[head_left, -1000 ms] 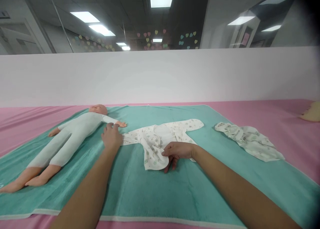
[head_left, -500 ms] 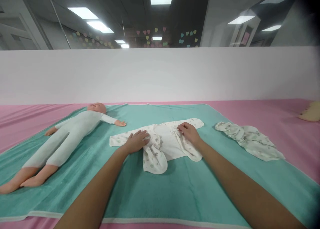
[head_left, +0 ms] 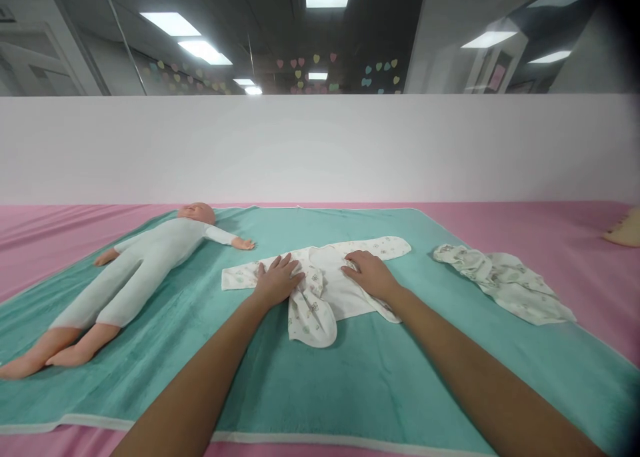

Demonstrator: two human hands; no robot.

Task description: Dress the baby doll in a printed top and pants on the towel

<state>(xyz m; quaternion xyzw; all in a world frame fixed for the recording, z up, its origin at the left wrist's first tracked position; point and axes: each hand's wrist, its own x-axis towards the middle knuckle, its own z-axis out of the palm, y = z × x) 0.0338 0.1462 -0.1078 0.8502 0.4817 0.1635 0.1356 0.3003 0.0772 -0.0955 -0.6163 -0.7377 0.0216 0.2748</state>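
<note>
Fingers: left hand [head_left: 279,282] spread wide, right hand [head_left: 373,274] loosely curled, both on our printed baby jacket [head_left: 337,292]; whether the right pinches it, we cannot tell. Jacket: on teal blanket [head_left: 320,397] near baby doll [head_left: 163,247], sleeves [head_left: 387,246] extended, front parted; one panel [head_left: 313,322] rumpled, unsmoothed.

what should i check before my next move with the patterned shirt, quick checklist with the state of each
1. Left hand on the patterned shirt: ok, laid over its left side, fingers spread.
2. Right hand pinching cloth: cannot tell, its fingertips are over the shirt but the grip is unclear.
3. Both sleeves stretched outward: ok.
4. Left front panel smooth: not ok, it is bunched and creased.
5. Doll apart from the shirt: ok, its outstretched arm lies just beyond the left sleeve.
6. Crumpled garment apart from the shirt: ok, it lies off to the right.
</note>
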